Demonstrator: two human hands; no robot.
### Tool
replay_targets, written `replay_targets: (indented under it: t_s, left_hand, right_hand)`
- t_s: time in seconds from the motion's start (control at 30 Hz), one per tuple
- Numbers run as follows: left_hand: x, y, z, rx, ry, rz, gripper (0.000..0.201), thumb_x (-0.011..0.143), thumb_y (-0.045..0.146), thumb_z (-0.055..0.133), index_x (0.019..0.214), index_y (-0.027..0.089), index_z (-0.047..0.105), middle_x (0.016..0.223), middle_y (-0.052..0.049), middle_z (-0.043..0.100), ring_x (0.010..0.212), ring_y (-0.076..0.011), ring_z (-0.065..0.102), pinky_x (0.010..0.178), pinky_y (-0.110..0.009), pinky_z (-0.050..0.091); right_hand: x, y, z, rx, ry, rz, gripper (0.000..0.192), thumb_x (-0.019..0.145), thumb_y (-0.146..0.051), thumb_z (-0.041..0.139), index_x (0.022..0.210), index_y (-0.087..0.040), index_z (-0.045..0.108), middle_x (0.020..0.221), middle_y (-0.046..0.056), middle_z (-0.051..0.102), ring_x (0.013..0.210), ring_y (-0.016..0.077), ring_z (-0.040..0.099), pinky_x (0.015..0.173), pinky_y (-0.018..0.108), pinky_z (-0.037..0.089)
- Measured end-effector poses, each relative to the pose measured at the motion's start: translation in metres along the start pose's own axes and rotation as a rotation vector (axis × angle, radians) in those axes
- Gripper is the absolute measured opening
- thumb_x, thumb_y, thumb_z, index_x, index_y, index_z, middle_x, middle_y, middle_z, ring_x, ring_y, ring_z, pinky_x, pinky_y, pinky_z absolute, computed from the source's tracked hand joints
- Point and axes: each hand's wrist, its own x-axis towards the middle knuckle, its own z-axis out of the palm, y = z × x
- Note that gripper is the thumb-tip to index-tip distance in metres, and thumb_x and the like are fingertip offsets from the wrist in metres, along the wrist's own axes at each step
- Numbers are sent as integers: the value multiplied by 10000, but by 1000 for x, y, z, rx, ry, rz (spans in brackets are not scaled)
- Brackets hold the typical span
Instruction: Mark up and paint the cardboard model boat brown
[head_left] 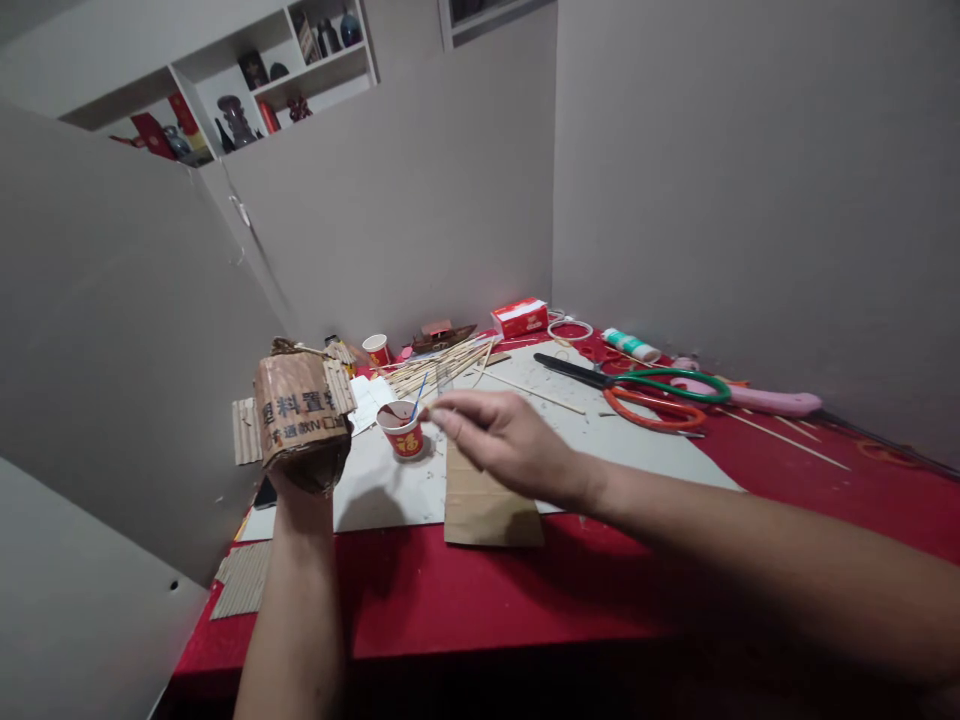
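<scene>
At the far left, strips of ribbed corrugated cardboard (241,580) lie at the edge of the red-covered table (480,600). Just to their right the left hand (306,478) is raised above the table, its fingers wrapped from below around a small brown cardboard model with printed black characters and a corrugated roof piece (300,410), held upright above the table's left edge. Next, a small red paper cup holding dark brown liquid and a thin blue stick (401,428) stands on the white board (390,490) that covers the middle of the table. Right beside the cup, the right hand (510,440) reaches in from the right with fingertips pressed together in a pinch; what they pinch is too small to tell. A flat brown cardboard sheet (487,505) lies under that hand. Behind, a bundle of pale wooden sticks (439,368) rests on the board, and farther right lie large scissors with orange and green handles (645,390).
</scene>
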Motion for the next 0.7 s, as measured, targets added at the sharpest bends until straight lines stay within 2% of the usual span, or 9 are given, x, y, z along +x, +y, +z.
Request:
replay_targets:
  t_s: [0.07, 0.13, 0.27, 0.37, 0.5, 0.57, 0.7]
  left_hand:
    - [2, 6, 1, 3, 2, 19, 770, 486, 649, 794, 1141, 267, 663, 1280, -102, 642, 1143, -341, 604, 773, -418, 583]
    - [4, 10, 5, -15, 22, -3, 802, 440, 620, 817, 1143, 265, 662, 1253, -106, 655, 1109, -344, 625, 767, -418, 586]
    - [6, 11, 12, -69, 20, -22, 746, 488, 623, 791, 1135, 271, 668, 1137, -93, 700, 1077, -342, 647, 766, -425, 589]
    - [5, 10, 12, -75, 16, -17, 635, 580, 620, 746, 1112, 285, 668, 1098, -73, 709, 1072, -324, 654, 791, -428, 583]
    - [6, 10, 9, -84, 22, -56, 631, 591, 582, 753, 1119, 251, 652, 1104, -98, 705, 1129, -337, 630, 848, -426, 570]
    - [8, 9, 7, -110, 13, -67, 643, 599, 600, 735, 1130, 250, 641, 1132, -110, 695, 1171, -357, 605, 866, -444, 564]
    - [8, 6, 5, -148, -3, -56, 624, 630, 609, 702, 1129, 239, 635, 1129, -131, 686, 1238, -386, 558, 893, -461, 556]
  right_hand:
    - [13, 4, -18, -61, 51, 34, 259, 930, -320, 526, 905, -143, 714, 750, 18, 668, 663, 122, 570, 621, 249, 429]
    - [26, 12, -33, -183, 28, 81, 257, 916, -321, 550, 909, -149, 741, 799, 38, 716, 709, 143, 606, 657, 267, 452]
    - [48, 25, -43, -563, -139, 168, 206, 897, -266, 579, 902, -183, 768, 882, 64, 761, 780, 174, 649, 699, 279, 453]
    - [62, 26, -35, -836, -298, 178, 227, 912, -241, 547, 881, -196, 768, 909, 71, 763, 780, 182, 649, 665, 273, 409]
    - [77, 20, -15, -1133, -466, 114, 256, 909, -180, 501, 872, -176, 754, 888, 94, 752, 744, 190, 640, 592, 274, 321]
    - [82, 16, -6, -1208, -543, 66, 259, 886, -122, 492, 865, -147, 749, 899, 125, 747, 758, 206, 645, 574, 285, 291]
    - [89, 9, 10, -1215, -650, 31, 257, 822, -37, 513, 875, -112, 752, 944, 162, 748, 805, 226, 660, 583, 295, 300]
